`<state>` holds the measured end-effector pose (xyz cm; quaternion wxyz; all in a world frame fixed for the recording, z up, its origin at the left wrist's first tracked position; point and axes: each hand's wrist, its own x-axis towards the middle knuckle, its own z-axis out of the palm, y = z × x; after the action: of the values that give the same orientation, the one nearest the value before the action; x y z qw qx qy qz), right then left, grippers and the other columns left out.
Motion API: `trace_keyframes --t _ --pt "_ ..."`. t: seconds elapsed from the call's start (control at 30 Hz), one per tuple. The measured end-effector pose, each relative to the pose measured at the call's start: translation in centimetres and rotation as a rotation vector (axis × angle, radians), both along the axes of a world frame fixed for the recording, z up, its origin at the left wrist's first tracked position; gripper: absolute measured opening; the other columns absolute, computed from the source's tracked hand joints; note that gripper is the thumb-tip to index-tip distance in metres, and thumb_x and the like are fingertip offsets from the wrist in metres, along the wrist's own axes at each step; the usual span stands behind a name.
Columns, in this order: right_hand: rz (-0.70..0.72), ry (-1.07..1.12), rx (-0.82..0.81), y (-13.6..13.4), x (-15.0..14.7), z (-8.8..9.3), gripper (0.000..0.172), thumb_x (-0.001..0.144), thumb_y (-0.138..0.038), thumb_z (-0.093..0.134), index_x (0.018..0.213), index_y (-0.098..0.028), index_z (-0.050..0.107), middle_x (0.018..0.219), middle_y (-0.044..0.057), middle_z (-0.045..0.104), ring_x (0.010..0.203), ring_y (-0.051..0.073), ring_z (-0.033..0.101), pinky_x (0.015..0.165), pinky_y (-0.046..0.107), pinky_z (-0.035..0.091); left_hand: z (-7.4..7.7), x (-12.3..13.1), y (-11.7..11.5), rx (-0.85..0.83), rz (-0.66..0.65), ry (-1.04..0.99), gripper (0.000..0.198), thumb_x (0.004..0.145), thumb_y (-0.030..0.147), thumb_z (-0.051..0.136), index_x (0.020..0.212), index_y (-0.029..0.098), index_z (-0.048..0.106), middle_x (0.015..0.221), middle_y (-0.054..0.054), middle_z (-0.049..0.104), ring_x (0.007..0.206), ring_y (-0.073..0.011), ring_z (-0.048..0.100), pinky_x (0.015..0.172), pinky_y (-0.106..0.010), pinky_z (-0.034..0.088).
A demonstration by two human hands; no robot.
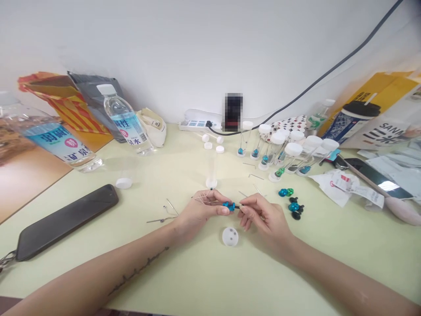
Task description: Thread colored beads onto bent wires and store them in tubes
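My left hand [204, 210] is closed around a shiny blue fitting [228, 206], with thin metal rods running back across the fingers. My right hand [261, 214] pinches at the dark tip [239, 207] on the fitting's right end; what exactly sits between those fingertips is too small to make out. Just below the hands lies a round white cap [230, 236] with dark spots inside. A clear tube [212, 173] with a white base stands beyond them. Loose metal rods [162, 219] lie left of my left hand. Blue, green and black small parts [294, 206] are to the right.
Several clear tubes [278, 158] with white caps and blue or green parts stand back right. Water bottles [126, 123] and bags [66, 105] are at left, near a dark phone [67, 221]. A power strip [197, 124], papers [345, 186] and a cup [358, 120] are around the edges.
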<state>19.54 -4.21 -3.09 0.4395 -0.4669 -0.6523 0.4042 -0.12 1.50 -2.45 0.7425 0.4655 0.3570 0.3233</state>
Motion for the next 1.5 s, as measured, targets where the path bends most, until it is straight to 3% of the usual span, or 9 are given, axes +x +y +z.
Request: trace_keyframes --t 0.23,0.37,0.9,1.07,1.17,1.3,1.4,1.5 --pt "-0.004 -0.055 0.005 0.04 -0.3 0.14 0.018 0.089 -0.027 0.057 0.106 -0.023 0.053 0.074 0.0 0.066 0.069 0.013 0.065 0.061 0.024 0.053 -0.24 -0.15 0.25 0.018 0.0 -0.088 0.013 0.068 0.015 0.078 0.077 0.015 0.068 0.085 -0.002 0.071 0.082 -0.012 0.063 0.08 -0.024 0.046" --pt "0.004 -0.06 0.001 0.21 -0.18 -0.01 0.017 0.091 -0.026 0.053 0.108 -0.022 0.054 0.07 -0.001 0.066 0.065 0.013 0.064 0.058 0.023 0.052 -0.42 -0.19 0.35 0.033 -0.008 -0.089 0.014 0.069 0.015 0.078 0.078 0.014 0.068 0.086 -0.003 0.07 0.084 -0.0139 0.063 0.083 -0.027 0.046" --pt "0.015 -0.168 -0.005 0.37 0.39 0.27 0.02 0.093 -0.035 0.048 0.095 -0.02 0.061 0.07 -0.001 0.064 0.055 0.01 0.057 0.054 0.022 0.045 -0.17 -0.14 0.26 0.022 -0.03 -0.051 0.015 0.067 0.016 0.079 0.078 0.014 0.069 0.082 -0.002 0.07 0.08 -0.0123 0.063 0.08 -0.026 0.048" --pt "0.068 -0.164 -0.026 0.59 0.45 0.0 0.031 0.097 -0.039 0.04 0.081 -0.019 0.058 0.069 0.0 0.062 0.054 0.009 0.055 0.053 0.021 0.044 -0.01 0.04 0.01 -0.004 -0.014 -0.041 0.017 0.065 0.017 0.081 0.077 0.014 0.069 0.081 -0.003 0.071 0.078 -0.0137 0.064 0.081 -0.028 0.048" --pt "0.081 -0.169 0.001 0.65 0.5 -0.08 0.031 0.098 -0.04 0.035 0.096 -0.02 0.059 0.069 0.0 0.061 0.056 0.011 0.055 0.056 0.022 0.045 0.09 0.12 -0.22 -0.014 0.024 -0.063 0.016 0.065 0.017 0.08 0.076 0.014 0.069 0.082 -0.003 0.072 0.077 -0.0131 0.064 0.078 -0.026 0.048" --pt "0.031 -0.235 0.116 0.57 0.29 0.08 0.036 0.092 -0.038 0.048 0.125 -0.021 0.045 0.082 0.002 0.063 0.067 0.014 0.059 0.063 0.026 0.048 0.12 0.1 -0.27 -0.044 0.062 -0.12 0.016 0.065 0.017 0.08 0.076 0.014 0.069 0.084 -0.003 0.072 0.078 -0.0133 0.064 0.077 -0.025 0.047" --pt "-0.028 -0.285 0.167 0.51 0.02 0.01 0.03 0.09 -0.029 0.052 0.119 -0.023 0.047 0.094 0.004 0.065 0.077 0.016 0.062 0.07 0.027 0.05 0.15 0.03 -0.13 -0.056 0.068 -0.146 0.016 0.065 0.017 0.08 0.076 0.015 0.069 0.083 -0.003 0.072 0.076 -0.0125 0.064 0.076 -0.024 0.047" --pt "-0.02 -0.269 0.19 0.62 -0.05 -0.21 0.019 0.091 -0.023 0.048 0.109 -0.024 0.052 0.091 0.004 0.066 0.08 0.016 0.064 0.072 0.028 0.05 0.25 -0.02 -0.03 -0.045 0.049 -0.135 0.016 0.064 0.018 0.081 0.075 0.015 0.069 0.081 -0.003 0.072 0.076 -0.013 0.063 0.077 -0.026 0.046"
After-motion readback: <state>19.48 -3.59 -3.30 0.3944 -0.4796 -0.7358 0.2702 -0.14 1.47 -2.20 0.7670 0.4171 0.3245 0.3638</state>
